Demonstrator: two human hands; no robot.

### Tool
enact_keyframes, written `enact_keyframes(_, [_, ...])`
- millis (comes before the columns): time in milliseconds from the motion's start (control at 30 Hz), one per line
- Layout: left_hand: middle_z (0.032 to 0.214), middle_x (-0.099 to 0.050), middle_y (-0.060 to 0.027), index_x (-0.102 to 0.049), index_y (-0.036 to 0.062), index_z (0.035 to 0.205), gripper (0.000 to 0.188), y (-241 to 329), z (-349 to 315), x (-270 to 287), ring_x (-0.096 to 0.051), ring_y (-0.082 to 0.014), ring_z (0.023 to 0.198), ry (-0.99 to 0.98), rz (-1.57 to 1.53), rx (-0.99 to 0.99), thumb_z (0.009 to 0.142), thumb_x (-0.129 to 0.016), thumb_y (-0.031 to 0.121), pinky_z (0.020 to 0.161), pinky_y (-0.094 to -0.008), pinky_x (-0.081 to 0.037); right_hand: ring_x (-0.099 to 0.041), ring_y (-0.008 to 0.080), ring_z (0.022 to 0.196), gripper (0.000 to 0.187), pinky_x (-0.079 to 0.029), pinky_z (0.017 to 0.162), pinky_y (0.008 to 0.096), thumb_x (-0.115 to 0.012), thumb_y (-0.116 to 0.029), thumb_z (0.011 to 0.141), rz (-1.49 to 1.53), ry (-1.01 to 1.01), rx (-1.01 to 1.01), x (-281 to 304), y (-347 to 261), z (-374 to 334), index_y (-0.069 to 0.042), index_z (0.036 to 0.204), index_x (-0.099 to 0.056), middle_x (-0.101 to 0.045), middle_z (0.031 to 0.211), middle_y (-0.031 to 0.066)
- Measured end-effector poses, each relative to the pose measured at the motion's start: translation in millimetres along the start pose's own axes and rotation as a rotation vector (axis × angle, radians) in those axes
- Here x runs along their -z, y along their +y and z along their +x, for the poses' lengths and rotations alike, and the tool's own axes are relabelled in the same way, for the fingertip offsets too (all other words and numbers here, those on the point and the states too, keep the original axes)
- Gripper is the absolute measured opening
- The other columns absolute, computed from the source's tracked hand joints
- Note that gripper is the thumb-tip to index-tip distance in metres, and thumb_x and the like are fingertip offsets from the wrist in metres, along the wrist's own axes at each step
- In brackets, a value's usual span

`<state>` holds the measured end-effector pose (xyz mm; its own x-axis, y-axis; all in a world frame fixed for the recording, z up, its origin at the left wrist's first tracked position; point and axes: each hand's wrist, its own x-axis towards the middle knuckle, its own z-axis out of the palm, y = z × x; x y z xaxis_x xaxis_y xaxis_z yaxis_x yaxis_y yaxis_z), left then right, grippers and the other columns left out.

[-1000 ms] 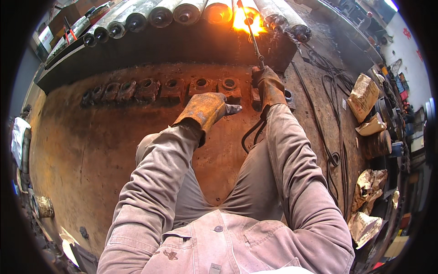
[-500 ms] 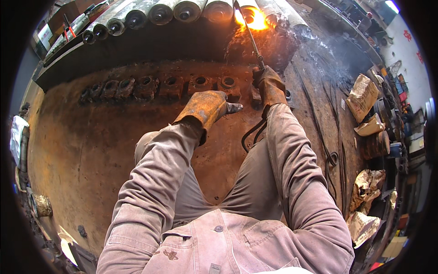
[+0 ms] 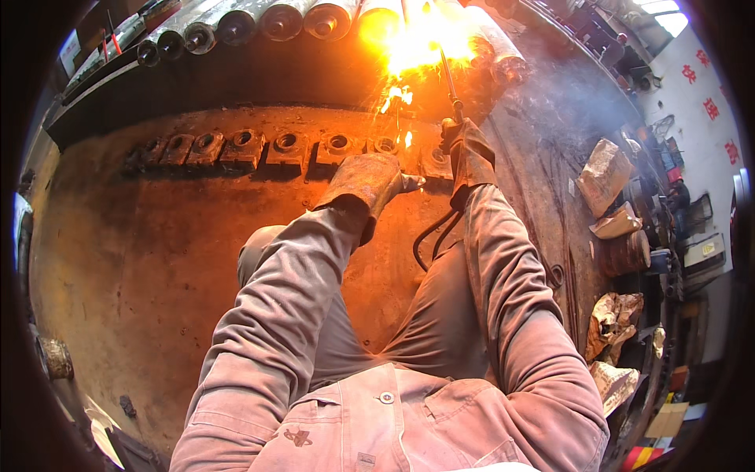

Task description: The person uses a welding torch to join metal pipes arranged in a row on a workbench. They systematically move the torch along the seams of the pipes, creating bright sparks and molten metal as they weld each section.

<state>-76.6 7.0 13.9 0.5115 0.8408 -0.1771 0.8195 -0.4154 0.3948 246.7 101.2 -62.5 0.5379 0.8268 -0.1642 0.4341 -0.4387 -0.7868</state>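
Head view: the flame [image 3: 425, 46] glares over cylinders [image 3: 326, 21] at the near edge of their dark support [image 3: 236, 88], toward its right corner — heating or cutting, I judge. The right hand [image 3: 471, 151] grips the torch [image 3: 451, 81]; whether the left hand [image 3: 366, 181] is closed, I cannot tell. Steady aim seems called for next.

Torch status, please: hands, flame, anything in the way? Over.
Right hand gripping torch. Left hand near metal blocks, grip unclear. Flame at the rollers; glare hides torch tip, smoke to the right.
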Motion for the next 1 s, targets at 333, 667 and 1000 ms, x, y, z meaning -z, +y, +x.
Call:
enact_keyframes(333, [0.160,-0.090,-0.0271,-0.093,0.0094,0.154,0.096,-29.7,9.7,9.6,-0.083,-0.0499,0.156,0.011,-0.039,-0.032,0.119,-0.069,0.096,0.133,-0.0648,-0.063,-0.096,0.0341,0.104,0.060,-0.070,0.091,0.0546,-0.071,-0.059,0.128,-0.356,0.117,-0.067,32.9,-34.9,-66.0,-0.004,0.139,-0.093,-0.098,0.114,0.0166])
enact_keyframes(667, [0.150,-0.092,-0.0301,-0.097,0.0054,0.147,0.085,-21.9,-9.7,22.3,-0.089,-0.0510,0.145,0.073,-0.127,0.016,0.120,-0.078,0.084,0.127,-0.0641,-0.068,-0.096,0.0383,0.107,0.062,-0.069,0.094,0.0584,-0.069,-0.060,0.128,-0.371,0.075,-0.069,18.3,-22.8,-10.5,-0.005,0.137,-0.095,-0.098,0.115,0.0182])
enact_keyframes(1000, [0.147,-0.095,-0.0258,-0.098,0.0070,0.147,0.039,-24.5,-0.3,2.6,-0.092,-0.0480,0.141,0.057,0.031,0.060,0.122,-0.089,0.035,0.120,-0.0594,-0.073,-0.094,0.0335,0.094,0.058,-0.065,0.088,0.0555,-0.068,-0.057,0.126,-0.405,0.125,0.079,19.1,-32.0,-11.0,-0.007,0.124,-0.098,-0.096,0.100,0.0158])
